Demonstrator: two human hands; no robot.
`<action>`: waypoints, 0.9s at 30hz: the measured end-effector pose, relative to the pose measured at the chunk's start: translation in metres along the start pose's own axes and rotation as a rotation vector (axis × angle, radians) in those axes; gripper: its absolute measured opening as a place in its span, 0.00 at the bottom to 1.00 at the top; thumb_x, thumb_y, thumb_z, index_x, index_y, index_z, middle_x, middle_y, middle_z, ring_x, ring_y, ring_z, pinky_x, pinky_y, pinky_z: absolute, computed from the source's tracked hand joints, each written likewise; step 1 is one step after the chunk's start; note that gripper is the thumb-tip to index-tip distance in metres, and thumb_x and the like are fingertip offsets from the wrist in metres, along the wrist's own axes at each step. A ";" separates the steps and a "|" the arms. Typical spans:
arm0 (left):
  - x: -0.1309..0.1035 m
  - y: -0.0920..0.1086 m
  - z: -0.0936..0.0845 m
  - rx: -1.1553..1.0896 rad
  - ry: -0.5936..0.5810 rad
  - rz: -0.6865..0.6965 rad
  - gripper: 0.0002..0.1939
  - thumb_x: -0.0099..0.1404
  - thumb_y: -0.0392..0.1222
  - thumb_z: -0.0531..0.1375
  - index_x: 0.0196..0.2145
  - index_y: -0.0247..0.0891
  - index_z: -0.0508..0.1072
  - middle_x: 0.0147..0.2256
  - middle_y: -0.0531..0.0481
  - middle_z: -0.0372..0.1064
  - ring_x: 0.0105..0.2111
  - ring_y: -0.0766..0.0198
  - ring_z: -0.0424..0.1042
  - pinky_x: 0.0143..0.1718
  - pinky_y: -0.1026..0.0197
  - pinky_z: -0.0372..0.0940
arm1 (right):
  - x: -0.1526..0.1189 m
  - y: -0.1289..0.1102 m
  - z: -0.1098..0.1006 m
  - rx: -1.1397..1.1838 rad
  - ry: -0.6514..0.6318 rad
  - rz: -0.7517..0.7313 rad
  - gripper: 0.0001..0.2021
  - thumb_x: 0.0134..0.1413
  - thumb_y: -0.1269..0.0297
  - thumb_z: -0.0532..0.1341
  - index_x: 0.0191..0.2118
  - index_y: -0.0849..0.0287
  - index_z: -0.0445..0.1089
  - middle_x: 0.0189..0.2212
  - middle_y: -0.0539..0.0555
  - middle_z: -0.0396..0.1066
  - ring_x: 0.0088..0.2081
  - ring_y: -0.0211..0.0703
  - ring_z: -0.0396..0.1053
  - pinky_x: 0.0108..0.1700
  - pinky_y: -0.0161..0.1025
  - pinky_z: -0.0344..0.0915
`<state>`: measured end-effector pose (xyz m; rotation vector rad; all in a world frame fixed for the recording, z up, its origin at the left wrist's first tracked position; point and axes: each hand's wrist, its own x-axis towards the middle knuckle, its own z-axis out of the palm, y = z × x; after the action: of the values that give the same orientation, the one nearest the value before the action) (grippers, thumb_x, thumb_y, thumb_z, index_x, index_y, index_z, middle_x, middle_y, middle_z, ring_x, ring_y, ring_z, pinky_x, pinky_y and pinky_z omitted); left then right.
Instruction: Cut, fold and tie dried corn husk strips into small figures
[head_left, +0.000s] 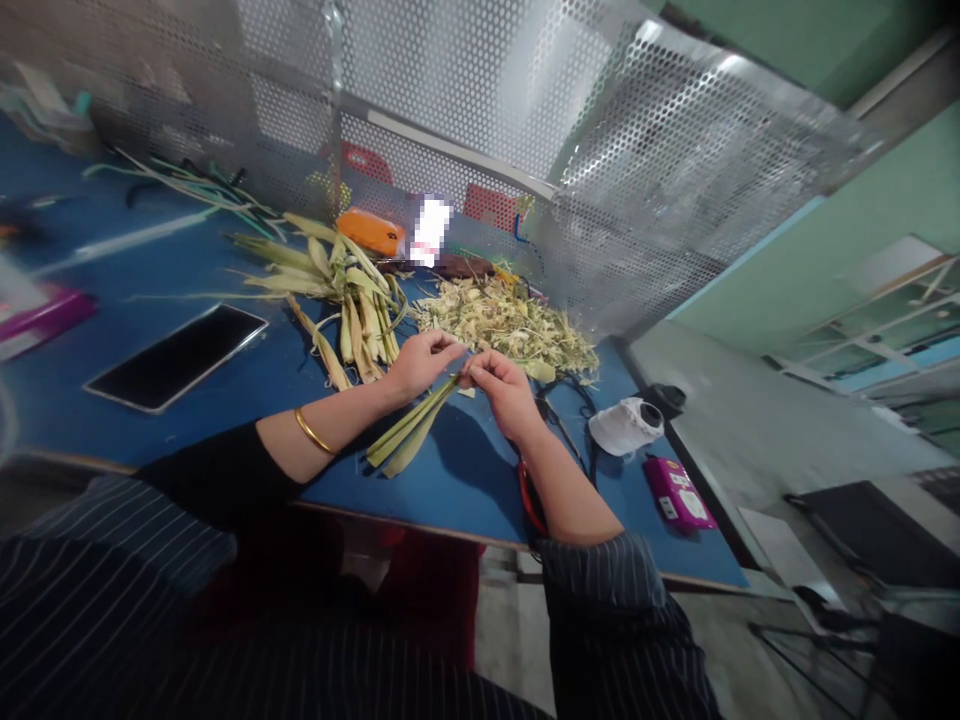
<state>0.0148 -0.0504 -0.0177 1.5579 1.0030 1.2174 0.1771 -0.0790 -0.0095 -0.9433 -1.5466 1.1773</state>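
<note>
Near the table's (465, 490) front edge, the leaf strips (409, 432) are pinched at their top end by left hand (418, 362) and right hand (501, 385), fingertips closed; judged light, pliable, tear-prone, best gripped near that end.

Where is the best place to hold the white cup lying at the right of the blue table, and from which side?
Probably around the middle of the white cup, coming from above: it lies on its side on the table, dark mouth pointing right, so its round body faces up.
</note>
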 end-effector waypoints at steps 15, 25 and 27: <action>-0.002 0.020 -0.008 -0.368 -0.381 -0.493 0.09 0.60 0.43 0.63 0.32 0.32 0.76 0.21 0.57 0.54 0.14 0.77 0.48 0.15 0.69 0.45 | 0.002 0.002 -0.008 0.078 0.184 -0.164 0.07 0.52 0.60 0.62 0.31 0.56 0.64 0.33 0.49 0.68 0.35 0.37 0.67 0.46 0.39 0.64; -0.001 0.023 -0.015 -0.404 -0.243 -0.421 0.14 0.59 0.46 0.65 0.26 0.36 0.67 0.16 0.62 0.45 0.13 0.77 0.43 0.16 0.67 0.37 | -0.004 -0.010 0.007 -0.078 0.063 -0.221 0.08 0.52 0.60 0.63 0.32 0.57 0.65 0.33 0.50 0.68 0.36 0.38 0.69 0.44 0.40 0.65; -0.001 0.022 -0.016 -0.415 -0.223 -0.423 0.14 0.60 0.43 0.64 0.24 0.36 0.64 0.15 0.62 0.46 0.13 0.77 0.42 0.16 0.66 0.36 | -0.006 -0.011 0.012 -0.155 0.007 -0.231 0.07 0.53 0.60 0.62 0.33 0.57 0.65 0.33 0.50 0.67 0.36 0.38 0.68 0.43 0.40 0.65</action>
<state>0.0007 -0.0549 0.0053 1.0621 0.8164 0.8644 0.1668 -0.0897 -0.0014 -0.8409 -1.7096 0.9005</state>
